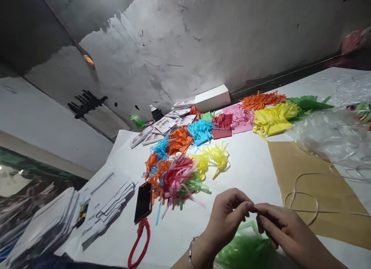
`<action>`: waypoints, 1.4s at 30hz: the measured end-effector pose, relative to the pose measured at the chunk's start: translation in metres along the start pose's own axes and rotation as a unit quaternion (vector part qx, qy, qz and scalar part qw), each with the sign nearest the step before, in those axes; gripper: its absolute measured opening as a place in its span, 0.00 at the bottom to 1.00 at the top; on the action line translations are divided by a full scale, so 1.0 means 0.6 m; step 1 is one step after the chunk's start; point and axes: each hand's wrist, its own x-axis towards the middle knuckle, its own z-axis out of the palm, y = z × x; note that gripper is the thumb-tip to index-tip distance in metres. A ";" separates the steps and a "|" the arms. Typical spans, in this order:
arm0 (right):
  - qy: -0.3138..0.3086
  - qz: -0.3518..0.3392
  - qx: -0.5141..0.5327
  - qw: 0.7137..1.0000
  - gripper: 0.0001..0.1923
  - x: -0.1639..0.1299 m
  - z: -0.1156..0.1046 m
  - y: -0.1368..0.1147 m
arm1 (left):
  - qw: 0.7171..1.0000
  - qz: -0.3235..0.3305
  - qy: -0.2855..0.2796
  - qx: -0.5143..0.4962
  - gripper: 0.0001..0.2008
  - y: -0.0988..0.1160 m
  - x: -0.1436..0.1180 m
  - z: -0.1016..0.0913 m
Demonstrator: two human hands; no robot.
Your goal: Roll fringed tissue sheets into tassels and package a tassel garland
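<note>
Item one: my left hand (228, 215) and my right hand (278, 226), low at the near edge of the bench (249, 164), fingertips pinched together and meeting over a thin white string (304, 211), which both appear to hold; it trails right in loops across a brown paper sheet (319, 184). Item two: green fringed paper (246, 249), directly under my hands, partly hidden by them. Item three: a mixed heap of fringed paper tassels (176, 176), pink, orange, yellow and blue, lying beyond my left hand. Item four: a dark phone (143, 201) with a red wrist cord (140, 242), just left of the heap. Item five: stacks of cut coloured paper (272, 120) in a row along the far side. Item six: a white box (211, 98) against the wall. Item seven: clear plastic film (333, 133) at far right. Item eight: printed cards (162, 126) fanned near the box.
</note>
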 end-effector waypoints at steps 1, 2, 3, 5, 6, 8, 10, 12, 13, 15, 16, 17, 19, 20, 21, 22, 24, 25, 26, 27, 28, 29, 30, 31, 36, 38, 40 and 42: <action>0.001 0.004 0.014 1.000 0.17 -0.006 0.003 0.000 | 1.000 -0.010 0.014 -0.019 0.18 0.002 -0.008 0.004; 0.005 0.004 0.022 1.000 0.17 -0.012 0.006 0.001 | 0.999 -0.021 0.023 -0.041 0.19 0.002 -0.014 0.008; 0.007 -0.001 0.025 1.000 0.16 -0.018 0.009 0.001 | 0.997 -0.031 0.029 -0.067 0.19 0.002 -0.019 0.011; 0.001 -0.016 0.023 1.000 0.17 -0.028 0.013 0.001 | 0.992 -0.045 0.035 -0.113 0.20 -0.002 -0.028 0.018; 0.001 -0.021 0.021 1.000 0.17 -0.032 0.014 0.000 | 0.990 -0.049 0.038 -0.128 0.21 -0.004 -0.032 0.021; 0.002 -0.031 0.017 0.999 0.17 -0.036 0.014 -0.001 | 0.987 -0.051 0.045 -0.146 0.21 -0.007 -0.038 0.028; -0.001 -0.047 0.004 0.999 0.17 -0.039 0.013 -0.002 | 0.987 -0.052 0.049 -0.147 0.21 -0.006 -0.043 0.033; 0.001 -0.065 -0.015 0.998 0.16 -0.041 0.011 0.000 | 0.989 -0.048 0.056 -0.129 0.22 -0.003 -0.048 0.036; 0.007 -0.073 -0.026 0.997 0.14 -0.042 0.011 0.002 | 0.991 -0.045 0.060 -0.115 0.22 -0.001 -0.050 0.037; 0.026 -0.091 -0.049 0.994 0.11 -0.044 0.012 0.006 | 0.994 -0.039 0.066 -0.081 0.22 0.002 -0.053 0.038; 0.037 -0.100 -0.057 0.993 0.11 -0.046 0.013 0.008 | 0.995 -0.036 0.067 -0.065 0.22 0.003 -0.055 0.038; 0.047 -0.105 -0.062 0.991 0.10 -0.046 0.014 0.010 | 0.996 -0.032 0.066 -0.048 0.22 0.003 -0.057 0.038; 0.058 -0.110 -0.066 0.990 0.11 -0.046 0.017 0.012 | 0.997 -0.021 0.066 -0.020 0.22 0.000 -0.060 0.039; 0.061 -0.113 -0.068 0.989 0.11 -0.046 0.018 0.013 | 0.998 -0.016 0.067 -0.009 0.22 -0.001 -0.061 0.039; 0.063 -0.118 -0.071 0.988 0.11 -0.046 0.019 0.013 | 0.998 -0.012 0.067 -0.002 0.22 -0.003 -0.062 0.040; 0.066 -0.128 -0.077 0.987 0.11 -0.046 0.020 0.013 | 0.998 -0.010 0.069 0.001 0.22 -0.005 -0.062 0.041; 0.074 -0.145 -0.090 0.982 0.10 -0.046 0.022 0.014 | 0.997 -0.011 0.071 -0.006 0.22 -0.007 -0.062 0.042; 0.082 -0.150 -0.097 0.981 0.10 -0.047 0.023 0.014 | 0.997 -0.013 0.072 -0.012 0.23 -0.008 -0.061 0.043; 0.090 -0.153 -0.102 0.979 0.10 -0.048 0.025 0.015 | 0.997 -0.014 0.072 -0.020 0.23 -0.009 -0.060 0.044; 0.098 -0.151 -0.105 0.978 0.10 -0.049 0.026 0.015 | 0.997 -0.013 0.074 -0.027 0.23 -0.009 -0.059 0.045; 0.104 -0.146 -0.106 0.978 0.11 -0.049 0.027 0.014 | 0.996 -0.014 0.075 -0.035 0.23 -0.009 -0.058 0.046; 0.106 -0.139 -0.103 0.979 0.11 -0.049 0.027 0.014 | 0.996 -0.016 0.076 -0.043 0.23 -0.010 -0.057 0.046; 0.100 -0.130 -0.095 0.982 0.12 -0.049 0.026 0.012 | 0.996 -0.019 0.077 -0.051 0.23 -0.010 -0.057 0.047; 0.087 -0.117 -0.082 0.986 0.14 -0.047 0.025 0.011 | 0.995 -0.024 0.078 -0.058 0.23 -0.011 -0.057 0.048; 0.008 -0.053 -0.043 0.998 0.16 -0.040 0.010 0.013 | 0.998 -0.050 0.033 -0.037 0.20 -0.022 -0.057 0.031; 0.018 -0.046 -0.062 0.997 0.16 -0.039 0.005 0.019 | 0.999 -0.027 0.002 0.043 0.17 -0.030 -0.043 0.005; 0.056 -0.034 -0.070 0.995 0.17 -0.039 0.003 0.027 | 0.978 0.016 0.025 0.206 0.14 -0.040 -0.011 -0.034; 0.091 -0.022 -0.062 0.994 0.18 -0.037 0.003 0.033 | 0.924 0.043 0.091 0.369 0.11 -0.051 0.036 -0.078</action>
